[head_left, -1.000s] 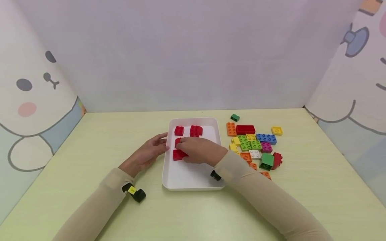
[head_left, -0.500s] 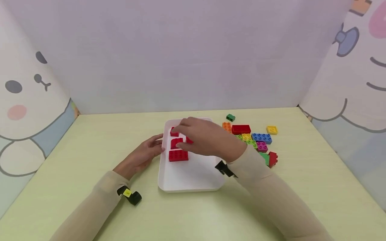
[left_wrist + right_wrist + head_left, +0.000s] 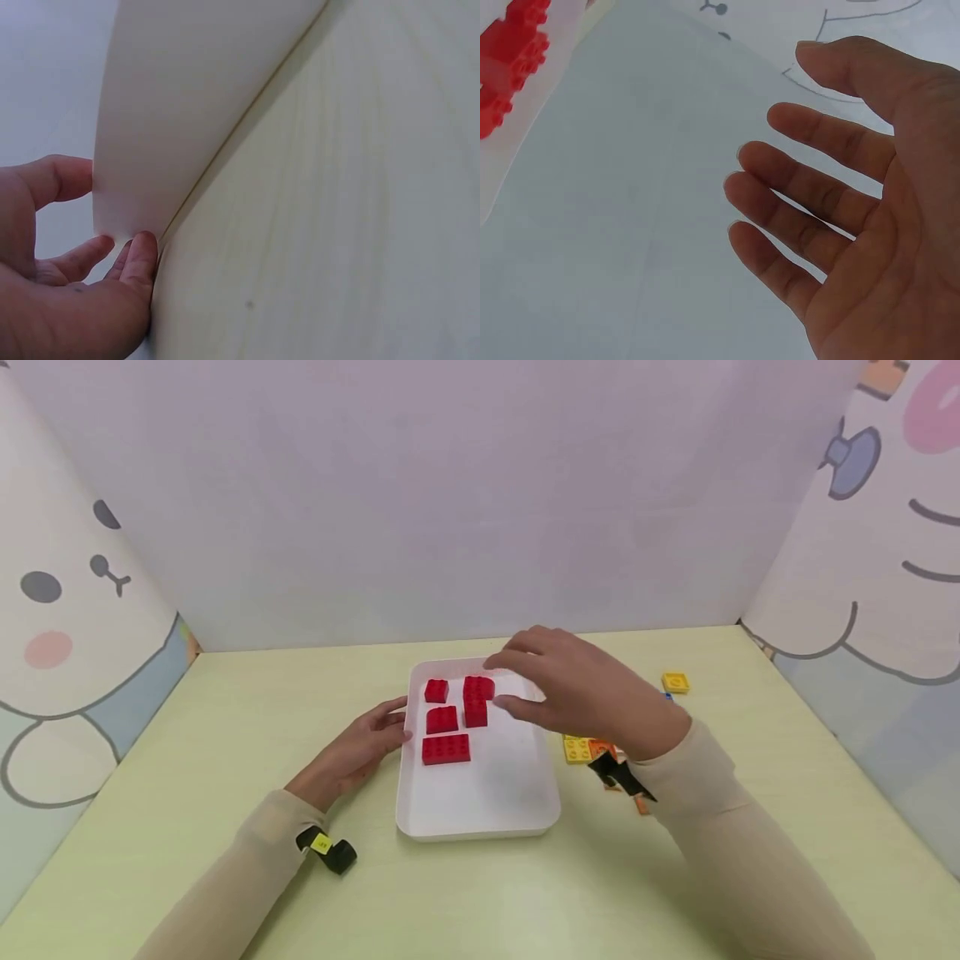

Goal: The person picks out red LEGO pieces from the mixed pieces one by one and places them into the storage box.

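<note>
Sleeves (image 3: 232, 877) in beige come in from eight and four o'clock, reading the clock from the middle of the white tray (image 3: 483, 806), twelve pointing away from the person. Nearest me, surface (image 3: 465, 902) stretches below the tray's six o'clock edge and out toward eight. The tray's long axis runs twelve to six, and its floor shows between that edge and the closest brick, a long red brick (image 3: 446, 749) laid nine to three.

The left hand (image 3: 363, 747) is at nine. Head-on I get mostly its back; its wrist view shows digits touching the outer wall and rim, the grip loose rather than clenched.

Farther in are a curved-top red brick (image 3: 442, 719) at ten, a small red brick (image 3: 437, 691) at eleven, and a red group (image 3: 476, 712) at twelve, lined up twelve to six; I can't tell whether it is joined.

The right hand (image 3: 579, 685) hangs at two, grip spread wide. In the head view its thumb seems close to the group; its wrist view shows a bare palm and a gap to the bricks.

At three lie a yellow brick (image 3: 577, 750) and an orange brick (image 3: 602, 748), partly hidden by that wrist. A yellow square (image 3: 676, 682) sits beyond the hand, before the pale backdrop (image 3: 480, 527).
</note>
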Demonstrator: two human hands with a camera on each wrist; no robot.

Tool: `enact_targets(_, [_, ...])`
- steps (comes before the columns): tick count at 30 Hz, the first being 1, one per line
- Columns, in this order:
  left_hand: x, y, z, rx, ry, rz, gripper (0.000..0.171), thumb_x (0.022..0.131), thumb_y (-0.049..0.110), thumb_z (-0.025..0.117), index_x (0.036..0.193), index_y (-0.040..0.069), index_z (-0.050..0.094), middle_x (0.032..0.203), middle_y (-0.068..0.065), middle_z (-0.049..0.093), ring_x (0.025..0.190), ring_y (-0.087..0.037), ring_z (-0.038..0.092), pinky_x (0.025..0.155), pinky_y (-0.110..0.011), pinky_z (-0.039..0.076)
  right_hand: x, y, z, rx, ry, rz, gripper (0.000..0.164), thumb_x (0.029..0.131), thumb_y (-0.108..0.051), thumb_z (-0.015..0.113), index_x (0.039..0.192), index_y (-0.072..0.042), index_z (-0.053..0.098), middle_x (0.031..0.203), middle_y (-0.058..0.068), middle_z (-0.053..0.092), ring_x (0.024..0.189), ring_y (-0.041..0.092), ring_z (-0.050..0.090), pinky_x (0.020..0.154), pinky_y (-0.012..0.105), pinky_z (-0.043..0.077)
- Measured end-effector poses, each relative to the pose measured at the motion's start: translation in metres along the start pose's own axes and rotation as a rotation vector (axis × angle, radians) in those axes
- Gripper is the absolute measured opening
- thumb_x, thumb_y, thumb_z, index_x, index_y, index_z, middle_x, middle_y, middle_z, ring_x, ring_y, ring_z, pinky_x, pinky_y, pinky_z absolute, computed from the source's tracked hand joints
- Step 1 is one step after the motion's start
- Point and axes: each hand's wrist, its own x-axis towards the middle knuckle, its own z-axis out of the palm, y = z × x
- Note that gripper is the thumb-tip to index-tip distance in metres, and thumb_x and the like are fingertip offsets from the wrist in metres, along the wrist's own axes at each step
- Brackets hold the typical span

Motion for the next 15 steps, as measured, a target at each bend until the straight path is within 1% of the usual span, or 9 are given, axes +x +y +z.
enact_targets(3, [0.001, 0.001, 0.002, 0.003, -0.008, 0.007, 0.062, 0.09, 0.011, 0.057, 0.145, 0.02, 0.028, 0.14, -0.008, 0.033, 0.125, -0.026, 0.035, 0.098, -0.032, 0.038, -0.016, 0.013, -0.001, -0.036, -0.006, 0.067, 0.041, 0.085, -0.04, 0.064, 0.12, -0.02, 0.059, 0.111, -0.004, 0.056, 0.102, 0.014, 0.048, 0.086, 0.032, 0.046])
enact_targets(6, [0.001, 0.002, 0.002, 0.011, -0.017, 0.018, 0.063, 0.09, 0.011, 0.057, 0.145, 0.019, 0.027, 0.14, -0.009, 0.033, 0.126, -0.027, 0.035, 0.099, -0.033, 0.037, -0.025, 0.021, 0.0, -0.044, -0.02, 0.11, 0.04, 0.084, -0.041, 0.064, 0.119, -0.021, 0.06, 0.11, -0.006, 0.056, 0.1, 0.012, 0.048, 0.084, 0.031, 0.046])
enact_targets(12, [0.0, 0.002, 0.002, 0.012, -0.013, 0.01, 0.064, 0.09, 0.011, 0.057, 0.146, 0.019, 0.026, 0.141, -0.009, 0.032, 0.127, -0.027, 0.034, 0.1, -0.033, 0.037, -0.024, 0.023, 0.004, -0.016, -0.039, 0.076, 0.039, 0.085, -0.04, 0.063, 0.119, -0.02, 0.06, 0.112, -0.003, 0.057, 0.104, 0.016, 0.05, 0.087, 0.033, 0.045])
enact_targets(15, [0.0, 0.002, 0.001, 0.013, -0.009, 0.009, 0.063, 0.09, 0.011, 0.057, 0.145, 0.02, 0.028, 0.14, -0.008, 0.033, 0.126, -0.026, 0.034, 0.099, -0.032, 0.038, -0.023, 0.022, 0.004, -0.029, -0.052, 0.076, 0.039, 0.086, -0.04, 0.062, 0.119, -0.02, 0.06, 0.112, -0.002, 0.058, 0.105, 0.017, 0.05, 0.088, 0.034, 0.045])
